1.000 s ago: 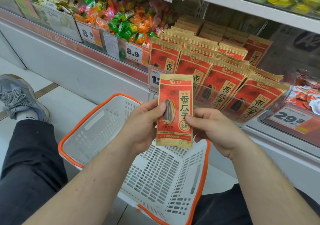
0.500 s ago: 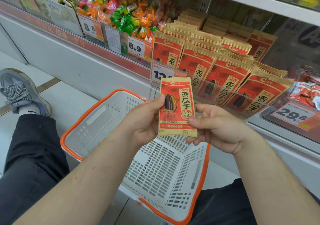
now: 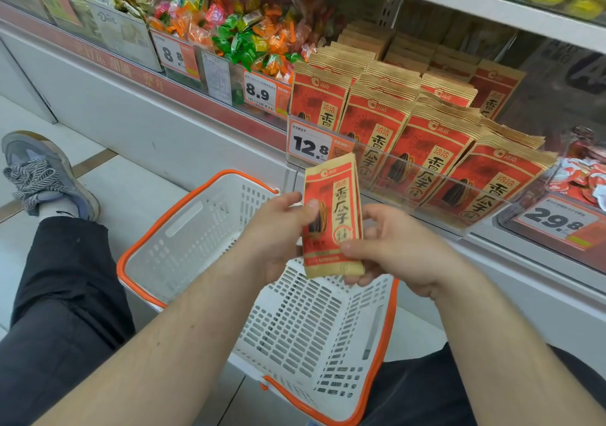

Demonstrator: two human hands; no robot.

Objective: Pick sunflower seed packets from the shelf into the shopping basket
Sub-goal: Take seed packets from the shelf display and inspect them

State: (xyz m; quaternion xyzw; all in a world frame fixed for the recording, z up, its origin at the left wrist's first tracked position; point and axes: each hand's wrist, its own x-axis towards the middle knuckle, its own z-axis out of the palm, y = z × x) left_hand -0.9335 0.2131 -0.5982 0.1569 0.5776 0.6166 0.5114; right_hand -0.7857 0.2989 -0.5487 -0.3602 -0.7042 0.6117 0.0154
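Both hands clamped on one seed packet (image 3: 333, 215), held upright above the basket (image 3: 196, 222). Left hand (image 3: 275, 232) pinches its left edge, thumb on the face; right hand (image 3: 393, 248) pinches the lower right corner. Basket white, orange-rimmed, on the floor. More packets (image 3: 426, 137) stand in rows on the shelf (image 3: 492, 238) behind.

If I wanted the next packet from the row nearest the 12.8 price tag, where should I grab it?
Probably pinch the tan top edge of the front packet from above. The packets stand upright and tightly stacked, and a clear shelf guard with the price tag covers their lower part, so only the tops are free.
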